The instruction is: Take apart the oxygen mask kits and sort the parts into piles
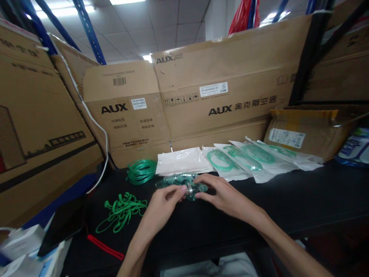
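Clear plastic mask (175, 181) with a green tint lies low over the black table (302, 200), just in front of the person and pinched from both sides. The left hand (164, 202) grips its near end with thumb and fingertips closed on it; the right hand (221, 194) comes in from 3 o'clock, fingers curled over the other end. A small silvery piece shows between the two thumbs. It may be a clip, but the hands cover too much to be sure.

At 12 o'clock from the mask, touching or nearly so, lies a flat white bag (184, 161). From 1 to 2 o'clock a row of sealed bags (259, 163) overlaps, each with green tubing inside. At 10 o'clock sits a loose coil of green tubing (141, 171), and at 8 o'clock a tangle of green bands (122, 213). Farther toward 8 o'clock a red strap (105, 247) lies near the table edge, with a dark flat slab (63, 227) beside it. Big cardboard boxes (219, 96) stand along the back and left, and a white cable (100, 130) hangs down between them.
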The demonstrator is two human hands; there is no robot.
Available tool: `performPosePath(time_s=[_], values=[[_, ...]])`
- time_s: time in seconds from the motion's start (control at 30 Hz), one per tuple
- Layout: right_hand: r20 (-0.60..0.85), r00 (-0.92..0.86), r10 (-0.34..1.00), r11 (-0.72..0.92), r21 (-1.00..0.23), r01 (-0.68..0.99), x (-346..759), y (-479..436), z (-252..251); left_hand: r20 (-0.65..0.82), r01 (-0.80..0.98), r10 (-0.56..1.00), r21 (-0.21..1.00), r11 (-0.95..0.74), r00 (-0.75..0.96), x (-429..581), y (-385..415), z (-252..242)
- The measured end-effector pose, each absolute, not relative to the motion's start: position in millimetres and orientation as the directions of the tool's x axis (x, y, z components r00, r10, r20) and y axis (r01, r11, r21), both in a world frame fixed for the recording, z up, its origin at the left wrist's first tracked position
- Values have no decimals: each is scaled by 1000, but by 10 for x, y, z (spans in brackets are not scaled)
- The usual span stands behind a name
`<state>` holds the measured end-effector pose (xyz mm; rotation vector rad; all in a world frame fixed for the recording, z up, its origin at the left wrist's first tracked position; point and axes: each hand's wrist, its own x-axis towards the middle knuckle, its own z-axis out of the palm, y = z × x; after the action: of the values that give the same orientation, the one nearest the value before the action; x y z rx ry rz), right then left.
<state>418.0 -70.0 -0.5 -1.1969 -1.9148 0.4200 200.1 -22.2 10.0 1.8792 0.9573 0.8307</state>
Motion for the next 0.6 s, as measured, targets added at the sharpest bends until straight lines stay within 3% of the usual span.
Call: performPosePath(time_s=[0.23, 0.5, 0.6], values=[[364, -147, 920, 390, -812, 435, 4104, -649, -60, 191, 145, 851, 944, -295, 489, 2039, -228, 73], [293, -162, 942, 325, -917, 229, 3989, -657, -82, 227, 252, 841, 887, -387, 490, 2035, -277, 56], [324, -111, 939, 343, -895, 286, 3924, -684, -72, 266, 279, 848, 862, -422, 459, 2054, -264, 14]])
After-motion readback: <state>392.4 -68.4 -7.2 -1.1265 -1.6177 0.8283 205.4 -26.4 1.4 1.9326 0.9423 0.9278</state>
